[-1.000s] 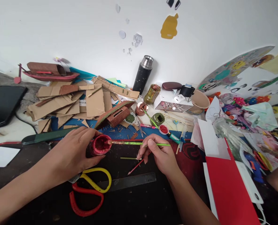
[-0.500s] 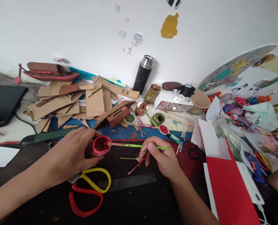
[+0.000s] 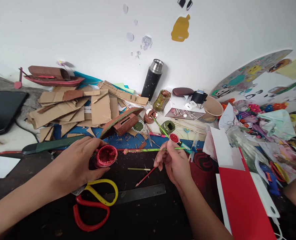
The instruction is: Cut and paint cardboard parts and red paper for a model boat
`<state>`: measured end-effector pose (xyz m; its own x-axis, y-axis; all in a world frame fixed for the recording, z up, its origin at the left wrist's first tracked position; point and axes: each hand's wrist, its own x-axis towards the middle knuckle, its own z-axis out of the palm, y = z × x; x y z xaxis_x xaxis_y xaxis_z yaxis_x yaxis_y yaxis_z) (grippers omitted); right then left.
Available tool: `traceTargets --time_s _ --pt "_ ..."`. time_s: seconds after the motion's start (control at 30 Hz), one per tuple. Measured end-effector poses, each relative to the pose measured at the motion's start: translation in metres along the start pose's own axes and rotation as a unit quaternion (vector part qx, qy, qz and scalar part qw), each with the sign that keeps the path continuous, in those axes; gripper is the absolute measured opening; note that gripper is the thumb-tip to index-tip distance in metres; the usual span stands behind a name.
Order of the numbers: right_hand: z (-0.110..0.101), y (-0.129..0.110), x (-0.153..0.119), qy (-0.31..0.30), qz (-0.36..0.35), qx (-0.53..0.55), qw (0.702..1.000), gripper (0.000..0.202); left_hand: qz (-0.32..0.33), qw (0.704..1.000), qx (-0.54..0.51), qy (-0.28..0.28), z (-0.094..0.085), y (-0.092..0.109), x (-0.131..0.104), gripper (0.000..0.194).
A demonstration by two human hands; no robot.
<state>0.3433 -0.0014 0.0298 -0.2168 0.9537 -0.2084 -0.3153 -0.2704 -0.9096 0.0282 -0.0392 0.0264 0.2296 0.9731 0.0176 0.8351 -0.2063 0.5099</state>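
Fingers (image 3: 160,157) of my right hand (image 3: 178,164) close on a green brush (image 3: 144,150), its long axis crosswise and its paint-caked tip pointing left, near the open red paint jar (image 3: 111,163) but apart from its rim. Nearer the jar, my left hand (image 3: 75,163) clasps its side above the dark surface (image 3: 138,218), with scissors (image 3: 116,193) lying on my side of it.

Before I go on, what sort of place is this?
Probably a craft or hobby desk against a wall: an open jar of red paint in the left hand, a pile of cut cardboard, and a model boat behind it.
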Motion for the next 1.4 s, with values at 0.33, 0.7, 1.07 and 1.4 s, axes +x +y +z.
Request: traceTargets --time_s 0.33,0.7,1.07,1.4 --pt "0.015 0.004 0.003 0.020 0.024 0.011 0.999 0.054 0.057 0.997 0.031 0.030 0.015 0.004 -0.002 0.030" --pt "0.008 0.002 0.004 0.051 0.020 0.036 0.998 0.054 0.069 0.996 0.050 0.028 0.017 0.002 0.001 0.029" --pt "0.000 0.009 0.009 0.061 0.008 0.024 0.998 0.052 0.056 0.997 0.042 0.041 0.012 -0.003 0.000 0.031" --pt "0.004 0.011 0.009 0.025 0.012 0.030 0.999 0.054 0.055 0.997 0.062 -0.001 0.026 0.002 0.018 0.037"
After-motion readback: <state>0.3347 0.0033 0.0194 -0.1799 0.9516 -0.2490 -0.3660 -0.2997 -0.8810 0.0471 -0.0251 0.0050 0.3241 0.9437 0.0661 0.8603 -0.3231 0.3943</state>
